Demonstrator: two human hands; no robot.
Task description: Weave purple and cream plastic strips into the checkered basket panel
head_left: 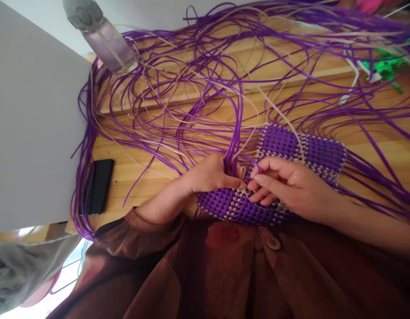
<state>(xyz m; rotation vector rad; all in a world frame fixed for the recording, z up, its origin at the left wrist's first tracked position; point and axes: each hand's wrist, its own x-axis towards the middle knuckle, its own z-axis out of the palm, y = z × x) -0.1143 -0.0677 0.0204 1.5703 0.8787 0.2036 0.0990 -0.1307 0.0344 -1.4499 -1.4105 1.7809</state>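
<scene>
A purple and beige woven piece (281, 141) lies on the wooden table close to my body, with long loose strands running out from its edges. My left hand (213, 175) is closed around a bundle of purple strands (237, 128) that rises and bends away behind it. Beside it, my right hand (284, 184) pinches a thin purple strand (256, 165) between thumb and forefinger, over the weave's inner edge. A beige strand loops between the two hands. My fingers hide part of the weave there.
A clear bottle with a grey lid (108, 44) stands at the back left. A black phone (101, 186) lies at the left edge, partly under strands. Tangled purple and beige strands (198, 66) spread over the wooden table (125, 170). Green pieces (387, 66) lie at far right.
</scene>
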